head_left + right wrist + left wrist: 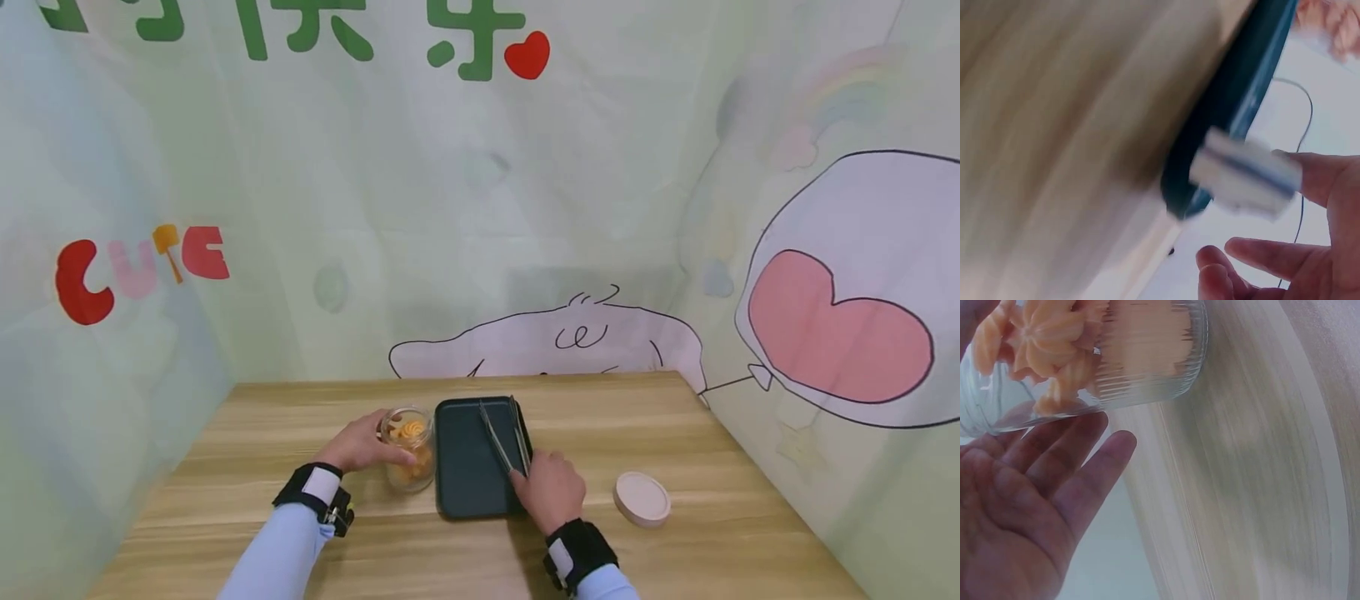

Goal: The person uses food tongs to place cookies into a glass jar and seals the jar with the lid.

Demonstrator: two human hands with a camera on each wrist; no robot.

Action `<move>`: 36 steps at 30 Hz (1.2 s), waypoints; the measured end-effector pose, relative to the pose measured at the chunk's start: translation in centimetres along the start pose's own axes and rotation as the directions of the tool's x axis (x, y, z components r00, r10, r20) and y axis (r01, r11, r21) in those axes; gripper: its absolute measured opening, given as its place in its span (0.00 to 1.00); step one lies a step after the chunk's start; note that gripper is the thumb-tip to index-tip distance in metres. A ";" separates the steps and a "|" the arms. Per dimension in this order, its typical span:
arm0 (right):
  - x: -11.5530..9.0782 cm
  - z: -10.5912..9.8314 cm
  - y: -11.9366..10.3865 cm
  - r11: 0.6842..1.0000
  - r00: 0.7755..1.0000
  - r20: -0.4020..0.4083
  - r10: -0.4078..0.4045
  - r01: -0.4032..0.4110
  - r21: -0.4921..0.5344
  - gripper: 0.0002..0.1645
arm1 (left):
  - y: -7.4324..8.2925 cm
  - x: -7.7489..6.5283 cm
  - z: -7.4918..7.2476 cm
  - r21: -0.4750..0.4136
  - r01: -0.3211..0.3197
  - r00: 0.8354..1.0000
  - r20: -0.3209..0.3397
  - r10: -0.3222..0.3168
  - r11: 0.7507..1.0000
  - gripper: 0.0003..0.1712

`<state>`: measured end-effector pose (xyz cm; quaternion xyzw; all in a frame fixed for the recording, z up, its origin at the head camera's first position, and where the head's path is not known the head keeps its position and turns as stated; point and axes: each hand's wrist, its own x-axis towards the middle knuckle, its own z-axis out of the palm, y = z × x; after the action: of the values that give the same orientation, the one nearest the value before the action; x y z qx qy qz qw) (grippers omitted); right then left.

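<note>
A clear glass jar of orange, swirl-shaped biscuits stands at the left of a dark tray. My left hand grips it near the top, thumb across the near side; the left wrist view shows fingers against the ribbed glass. Over the tray, my right hand holds metal tongs by the near end, their two arms spread and pointing away from me. A blurred piece of the tongs shows beside the tray's edge in the right wrist view.
A round pale lid lies on the wooden table to the right of my right hand. Behind the table's far edge hangs a printed cloth backdrop, with more cloth at both sides.
</note>
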<state>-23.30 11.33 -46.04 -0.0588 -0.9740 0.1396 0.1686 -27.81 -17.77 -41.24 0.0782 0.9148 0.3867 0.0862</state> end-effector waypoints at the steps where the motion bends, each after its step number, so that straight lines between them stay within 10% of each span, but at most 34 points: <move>1: 0.2 -0.2 0.0 1.000 1.000 -0.007 -0.004 0.004 0.004 0.27 | -0.2 0.0 -0.2 -0.002 0.001 1.000 -0.004 -0.001 1.000 0.53; 20: 2.5 -5.3 13.1 0.989 0.940 0.307 0.148 -0.135 -0.063 0.58 | -0.6 -1.0 0.3 -0.044 -0.004 1.000 -0.027 0.003 0.999 0.52; 25: 2.0 -5.1 14.0 0.986 0.913 0.373 0.165 -0.149 -0.072 0.64 | -0.7 -1.0 0.4 -0.062 -0.008 0.999 -0.035 0.006 0.998 0.52; 36: 1.7 -4.7 13.2 0.986 0.911 0.376 0.169 -0.152 -0.075 0.45 | -0.8 -0.4 1.0 -0.085 -0.029 0.999 -0.034 0.026 0.996 0.55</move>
<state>-22.36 25.39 -45.15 -0.1142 -0.9828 0.1404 -0.0370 -27.24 -17.73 -42.42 0.0806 0.8976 0.4280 0.0689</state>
